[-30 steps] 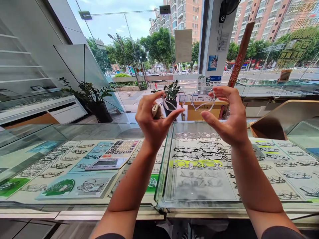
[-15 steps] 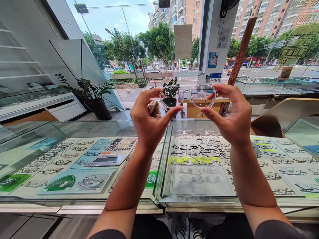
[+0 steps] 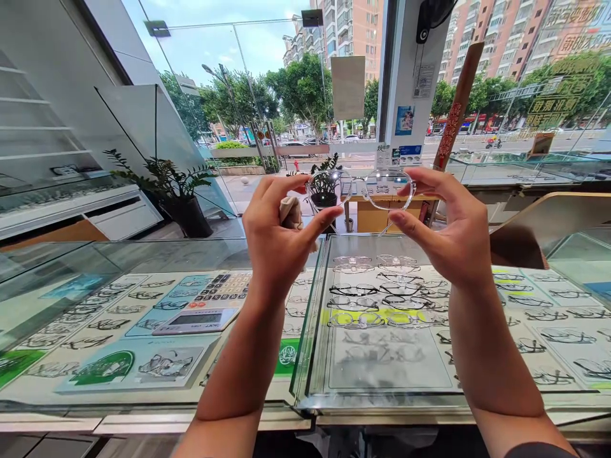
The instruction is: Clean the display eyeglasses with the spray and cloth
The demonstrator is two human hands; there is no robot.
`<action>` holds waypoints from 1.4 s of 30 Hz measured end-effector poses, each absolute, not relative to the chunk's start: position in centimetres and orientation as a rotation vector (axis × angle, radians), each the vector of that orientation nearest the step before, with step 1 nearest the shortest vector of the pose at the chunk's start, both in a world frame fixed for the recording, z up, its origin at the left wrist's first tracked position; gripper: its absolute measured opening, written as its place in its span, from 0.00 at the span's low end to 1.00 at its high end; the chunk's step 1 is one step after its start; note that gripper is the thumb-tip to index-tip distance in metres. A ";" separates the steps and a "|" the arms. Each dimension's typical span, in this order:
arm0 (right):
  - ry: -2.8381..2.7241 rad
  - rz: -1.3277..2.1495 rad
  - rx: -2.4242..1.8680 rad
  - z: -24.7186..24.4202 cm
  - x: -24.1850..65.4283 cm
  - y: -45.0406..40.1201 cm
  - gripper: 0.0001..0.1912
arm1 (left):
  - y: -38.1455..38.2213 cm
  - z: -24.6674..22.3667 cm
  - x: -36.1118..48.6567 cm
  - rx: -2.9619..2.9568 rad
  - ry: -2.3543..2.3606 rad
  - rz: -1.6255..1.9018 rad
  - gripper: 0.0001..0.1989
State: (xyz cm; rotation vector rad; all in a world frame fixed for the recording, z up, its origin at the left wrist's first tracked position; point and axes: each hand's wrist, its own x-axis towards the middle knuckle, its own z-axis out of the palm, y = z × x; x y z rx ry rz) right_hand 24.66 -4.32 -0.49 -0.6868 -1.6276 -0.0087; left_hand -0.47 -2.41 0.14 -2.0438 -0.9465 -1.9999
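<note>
A pair of clear-framed glasses (image 3: 361,180) is held up at chest height, its lenses facing the window. My left hand (image 3: 281,222) pinches the left rim between thumb and fingers, and a crumpled beige cloth (image 3: 291,213) is tucked in the same palm. On the other side my right hand (image 3: 443,222) grips the right rim, thumb below and fingers at the top. The temples hang downward behind the lenses. Below both hands lies a glass display case (image 3: 391,375) with rows of eyeglasses (image 3: 358,290) inside.
A calculator (image 3: 196,320) sits on the left part of the glass counter. A potted plant (image 3: 186,213) stands beyond it at the left. Past the counter's right side is a curved wooden chair back (image 3: 548,219). A large window shows trees and a street.
The view has tilted up slightly, so the counter sits lower in the picture. Both hands still hold the glasses, whose lenses have tilted a little, and my right hand is slightly further right.
</note>
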 end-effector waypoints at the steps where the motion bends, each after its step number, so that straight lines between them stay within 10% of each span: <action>1: -1.633 -0.003 -0.680 -0.6 24.6 -4.2 0.26 | -2.4 0.1 -0.6 -2.039 -0.961 -1.976 0.23; 42: -1.639 0.168 -0.706 -0.9 25.5 -2.4 0.25 | -0.7 -0.6 -1.2 -2.103 -0.913 -1.838 0.22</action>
